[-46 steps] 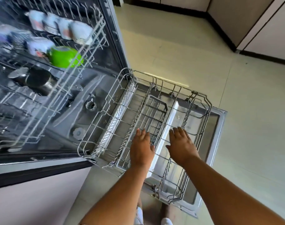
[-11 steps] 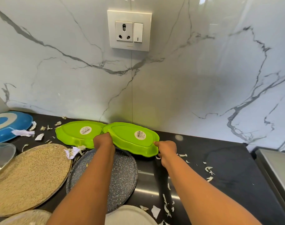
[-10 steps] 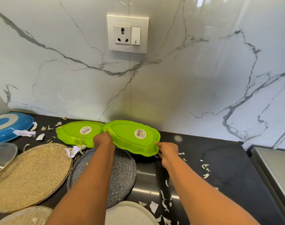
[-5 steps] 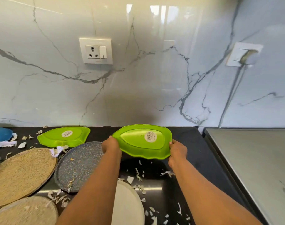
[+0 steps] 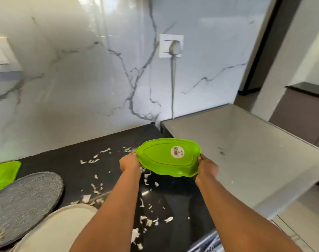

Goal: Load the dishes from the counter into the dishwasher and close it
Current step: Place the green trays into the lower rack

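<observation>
Gripping the green dish (image 5: 166,157), left hand (image 5: 129,163) and right hand (image 5: 206,169).

I hold a bright green plate (image 5: 166,157) upside down in the air, over the black counter (image 5: 67,160). It has a wavy edge and a round white sticker on its bottom. My left hand (image 5: 130,163) grips its left edge and my right hand (image 5: 206,169) grips its right edge. Another green plate (image 5: 4,172) lies at the far left on the counter. Just beside it lies a gray speckled plate (image 5: 26,199), and near me a cream plate (image 5: 60,228).
</observation>
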